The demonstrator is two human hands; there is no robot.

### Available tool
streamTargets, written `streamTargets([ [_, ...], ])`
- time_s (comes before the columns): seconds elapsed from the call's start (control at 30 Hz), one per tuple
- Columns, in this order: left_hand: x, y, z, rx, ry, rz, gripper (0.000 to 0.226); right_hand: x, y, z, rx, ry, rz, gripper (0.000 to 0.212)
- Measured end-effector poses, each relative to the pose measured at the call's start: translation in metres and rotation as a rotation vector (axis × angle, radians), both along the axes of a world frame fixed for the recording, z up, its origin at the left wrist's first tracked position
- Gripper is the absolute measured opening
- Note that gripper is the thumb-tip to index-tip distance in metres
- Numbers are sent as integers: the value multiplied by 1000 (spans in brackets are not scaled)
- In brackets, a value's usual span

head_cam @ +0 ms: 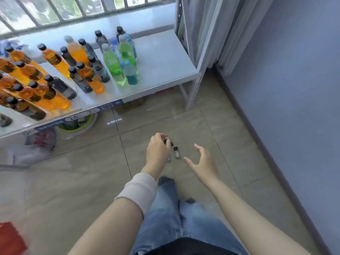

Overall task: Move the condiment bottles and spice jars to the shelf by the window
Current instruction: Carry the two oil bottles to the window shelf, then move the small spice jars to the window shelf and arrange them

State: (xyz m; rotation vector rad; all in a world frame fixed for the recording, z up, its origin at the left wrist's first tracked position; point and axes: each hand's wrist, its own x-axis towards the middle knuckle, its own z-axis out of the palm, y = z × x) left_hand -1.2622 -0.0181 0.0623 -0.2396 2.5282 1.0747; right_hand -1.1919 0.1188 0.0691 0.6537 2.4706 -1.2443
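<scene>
Head view showed the left hand (158, 148) pinching a small jar (167, 140) above the floor (82, 172). Another jar (176, 152) stood on the floor beside the spread, empty right hand (202, 162). Bottles (88, 74) with orange, green and blue liquid filled the shelf (165, 57) by the window.

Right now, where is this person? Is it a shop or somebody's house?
Hard to say for sure, but it looks like a small shop or storeroom corner by a window. A low white shelf holds rows of drink bottles, its front edge carries number tags, and barred windows run behind.
</scene>
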Motion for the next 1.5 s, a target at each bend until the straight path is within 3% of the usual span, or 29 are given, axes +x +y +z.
streamTargets([
  [0.2,126,-2,-57,-174,-337,-147,30,145,13,-46,46,-243,-82,66],
  [0.37,211,22,-66,-226,-427,-420,34,264,23,-65,3,-446,-271,65],
  [0.57,283,79,-61,-182,-450,-773,32,365,42,-58,-33,-476,-689,61],
  [0.73,337,121,-61,-166,-441,-1061,32,426,35,-46,-31,-327,-1072,57],
  [1.0,441,183,-8,62,-288,-1269,30,522,39,-5,6,-33,-1438,55],
  [1.2,562,226,36,233,-120,-1364,29,637,67,36,134,195,-1602,51],
  [1.5,754,254,98,530,-164,-1412,20,815,91,111,303,452,-1693,51],
])
